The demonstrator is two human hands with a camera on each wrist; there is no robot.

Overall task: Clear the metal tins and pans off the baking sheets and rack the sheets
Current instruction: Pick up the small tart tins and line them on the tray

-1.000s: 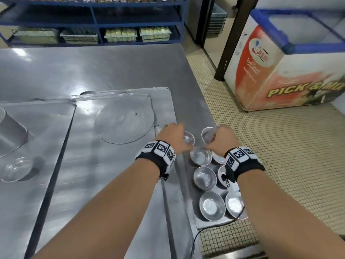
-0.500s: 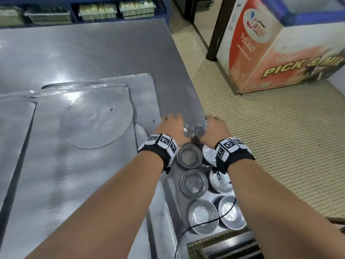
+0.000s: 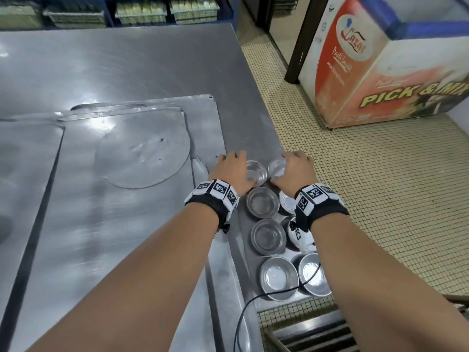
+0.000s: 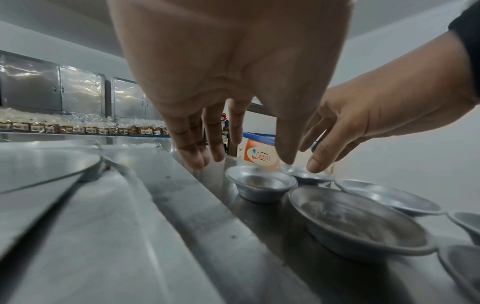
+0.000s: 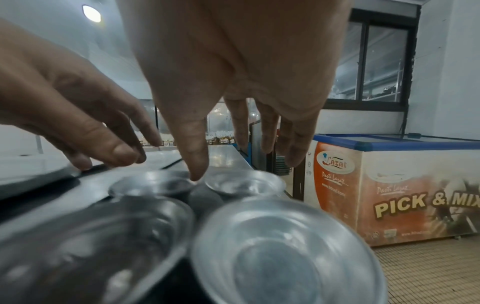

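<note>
Hands: both were stretched forward over the far end of a double row of tins, palms down, fingers spread and relaxed, gripping nothing.
Left hand (image 3: 232, 175): its fingers hung straight over the far-left tin (image 3: 256, 175); its thumb tip came down near the neighbouring tin's rim, contact unclear.
Right hand (image 3: 294, 171): it hovered over the far-right tin (image 3: 276, 168), with its thumb tip at or just above the gap between the two far tins.
Nearest tins (image 3: 279, 278): two small round metal tins stood upright side by side at the near edge of the tabletop (image 3: 127, 62), with a black cable lying across them.
Middle tins (image 3: 262, 204): more tins of the same kind stood in pairs, partly hidden by the right wrist.
Baking sheets (image 3: 121, 224): flat metal sheets lay overlapping to the left of the tins, one bearing a flat round metal disc (image 3: 142, 161).
Chest freezer (image 3: 380, 72): an orange-and-white cabinet lettered "PICK & MIX" stood on the tiled floor to the right.
Shelves (image 3: 142, 11): blue shelving with packaged goods stood beyond the far edge.
</note>
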